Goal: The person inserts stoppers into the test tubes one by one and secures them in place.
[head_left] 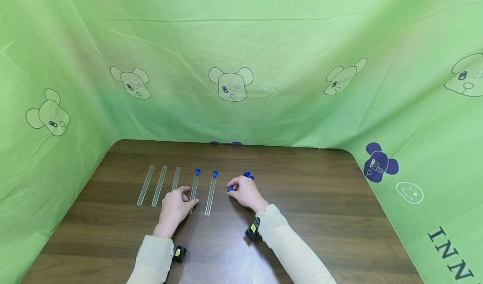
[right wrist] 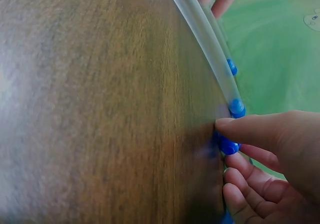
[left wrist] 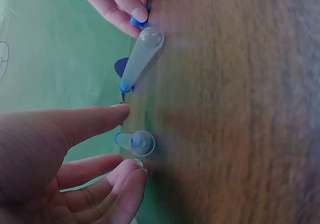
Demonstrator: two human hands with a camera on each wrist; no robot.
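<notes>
My left hand (head_left: pixel 175 207) hovers low over a blue-capped test tube (head_left: pixel 194 183). In the left wrist view its thumb and fingers are spread on either side of that tube, with gaps between. My right hand (head_left: pixel 247 193) pinches a small blue cap (right wrist: pixel 229 145) between thumb and fingers, close over the table. Just left of it lies a second capped test tube (head_left: pixel 211 195), its blue cap facing the far edge. Farther left are three uncapped clear tubes, among them one partly hidden behind my left hand (left wrist: pixel 95 169).
Several loose blue caps (head_left: pixel 248 175) lie just beyond my right hand. The two outer uncapped tubes, one at the far left (head_left: pixel 145 186) and its neighbour (head_left: pixel 159 187), lie side by side on the brown wooden table (head_left: pixel 320 217). A green printed cloth (head_left: pixel 286 120) surrounds the table.
</notes>
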